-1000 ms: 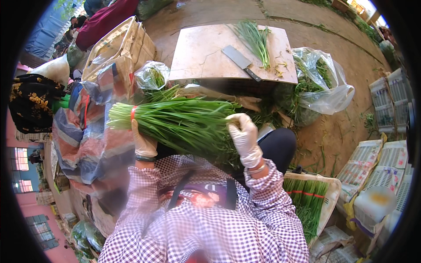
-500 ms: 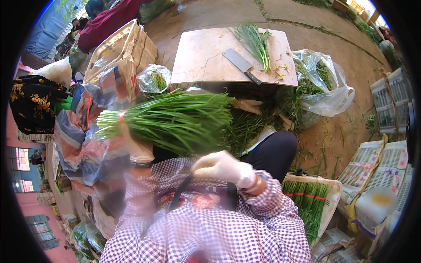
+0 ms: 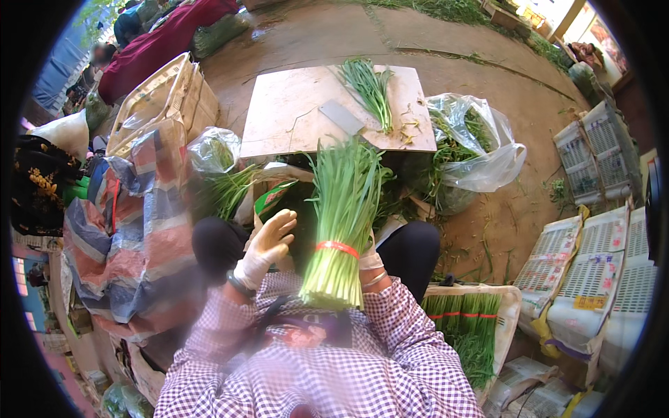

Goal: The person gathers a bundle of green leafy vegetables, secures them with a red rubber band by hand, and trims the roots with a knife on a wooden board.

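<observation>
A thick bunch of green chives (image 3: 341, 202), bound with a red band (image 3: 337, 248), stands nearly upright in front of me with its pale cut ends toward me. My right hand (image 3: 369, 259), in a white glove, grips it from the right side; most of those fingers are hidden behind the stalks. To the left of the bunch, my gloved left hand (image 3: 267, 249) is raised with its fingers stretched out and holds nothing. Beyond the bunch, a cleaver (image 3: 341, 117) and a small heap of loose chives (image 3: 369, 90) lie on a pale board (image 3: 279, 115).
A clear plastic bag of greens (image 3: 481, 150) sits right of the board. Banded chives fill a crate (image 3: 512, 306) at my lower right, near stacked white crates (image 3: 543, 261). On the left are a striped woven sheet (image 3: 132, 237) and a yellowish crate (image 3: 202, 97).
The bunch has swung from lying sideways on the left to upright in the middle. It has passed from my left hand to my right, and my left hand has opened.
</observation>
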A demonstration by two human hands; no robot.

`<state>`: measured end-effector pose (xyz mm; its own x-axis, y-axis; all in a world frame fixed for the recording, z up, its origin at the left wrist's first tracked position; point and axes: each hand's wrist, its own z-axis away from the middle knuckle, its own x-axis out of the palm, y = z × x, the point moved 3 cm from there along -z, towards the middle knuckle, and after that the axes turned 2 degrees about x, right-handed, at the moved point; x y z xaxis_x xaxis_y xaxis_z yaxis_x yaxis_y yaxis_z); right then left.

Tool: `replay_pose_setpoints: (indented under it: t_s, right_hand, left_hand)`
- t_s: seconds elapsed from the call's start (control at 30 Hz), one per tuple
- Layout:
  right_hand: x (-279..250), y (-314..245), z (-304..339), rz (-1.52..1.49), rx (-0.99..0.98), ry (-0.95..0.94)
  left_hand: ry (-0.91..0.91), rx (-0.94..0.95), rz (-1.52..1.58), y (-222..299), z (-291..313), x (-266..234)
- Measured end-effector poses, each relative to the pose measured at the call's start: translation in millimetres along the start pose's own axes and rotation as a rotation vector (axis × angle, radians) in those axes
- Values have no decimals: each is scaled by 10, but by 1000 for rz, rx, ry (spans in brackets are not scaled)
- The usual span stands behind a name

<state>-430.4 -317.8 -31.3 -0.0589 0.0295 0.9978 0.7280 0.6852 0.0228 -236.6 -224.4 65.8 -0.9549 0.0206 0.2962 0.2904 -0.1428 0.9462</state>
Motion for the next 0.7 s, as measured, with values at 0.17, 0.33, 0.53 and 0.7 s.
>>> replay_pose_setpoints:
  t_s: [0.17,0.33,0.53,0.7]
  right_hand:
    - [121,-225,-69,226,5,310]
    - [436,-245,-208,673,-177,485]
    - [124,-368,-168,897,-346,462]
    - [362,-174,-46,578,-283,644]
  left_hand:
    - [-179,-250,291,1,-681,325]
    - [-96,-129,57,-21,-1219,429]
    - [242,-141,179,-412,-1336,361]
    - [357,-111,384,-692,-1164,164]
